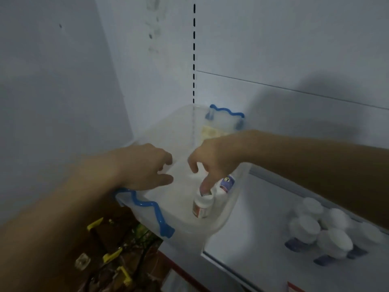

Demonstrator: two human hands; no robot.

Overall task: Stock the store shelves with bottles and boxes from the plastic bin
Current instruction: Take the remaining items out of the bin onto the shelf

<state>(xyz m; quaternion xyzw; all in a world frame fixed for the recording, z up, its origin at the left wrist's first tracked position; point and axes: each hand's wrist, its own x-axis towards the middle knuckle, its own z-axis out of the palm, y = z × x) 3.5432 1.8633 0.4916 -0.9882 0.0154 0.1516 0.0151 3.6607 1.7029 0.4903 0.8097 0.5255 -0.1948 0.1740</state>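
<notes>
A clear plastic bin [229, 204] with blue wavy handles [147, 209] sits on the white shelf [252, 228] against the back corner. Inside it stands a white-capped bottle [202, 205] with an orange label, and a second bottle with a purple label [227, 183] lies beside it. My right hand [212, 161] reaches down into the bin, fingertips on the cap of the orange-label bottle. My left hand [147, 165] hovers over the bin's near left rim with fingers loosely spread, holding nothing.
Several white-capped bottles [324, 230] with dark blue labels stand grouped on the shelf to the right. A slotted upright [194, 49] runs up the back wall. Below the shelf at left is dark packaged stock with yellow tags [111, 256].
</notes>
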